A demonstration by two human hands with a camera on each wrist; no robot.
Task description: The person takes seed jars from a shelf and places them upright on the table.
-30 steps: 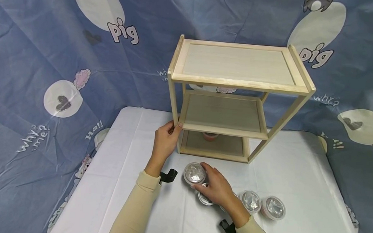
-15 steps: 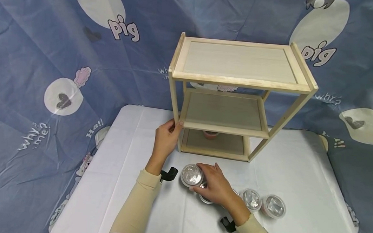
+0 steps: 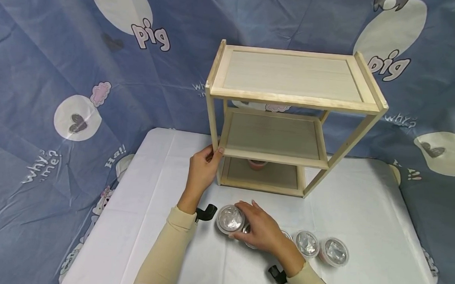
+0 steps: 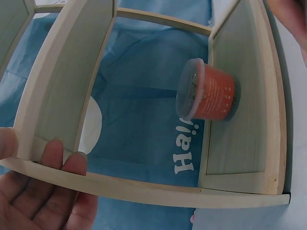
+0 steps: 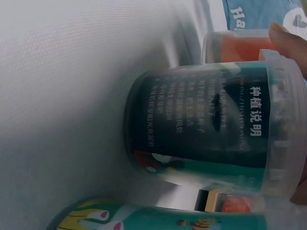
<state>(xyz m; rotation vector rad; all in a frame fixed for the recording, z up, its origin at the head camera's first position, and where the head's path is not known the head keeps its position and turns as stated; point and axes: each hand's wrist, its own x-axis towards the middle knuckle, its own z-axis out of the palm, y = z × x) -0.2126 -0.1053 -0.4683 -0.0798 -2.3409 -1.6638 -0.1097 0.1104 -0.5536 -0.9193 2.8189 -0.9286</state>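
Observation:
My left hand (image 3: 202,173) grips the left front post of a wooden three-tier shelf (image 3: 273,158) at middle-tier height. In the left wrist view, its fingers (image 4: 72,165) curl over the wooden rail. My right hand (image 3: 259,227) holds a round clear-lidded plastic tub (image 3: 230,219) by its rim, thumb on the near side. In the right wrist view this tub (image 5: 244,48) shows an orange label, partly hidden behind a tub with a dark and green label (image 5: 206,110). That second tub (image 3: 247,230) is mostly covered by my right hand in the head view.
A small orange-labelled tub (image 4: 216,91) stands on the shelf's bottom tier. Right of my right hand, more lidded tubs, including a middle one (image 3: 306,244) and an end one (image 3: 334,252), stand on the white tablecloth (image 3: 370,209). Blue printed fabric (image 3: 185,62) hangs behind.
My right hand has shifted the held tub a little to the left and towards me, opening some distance from the shelf. The left hand keeps its hold on the post.

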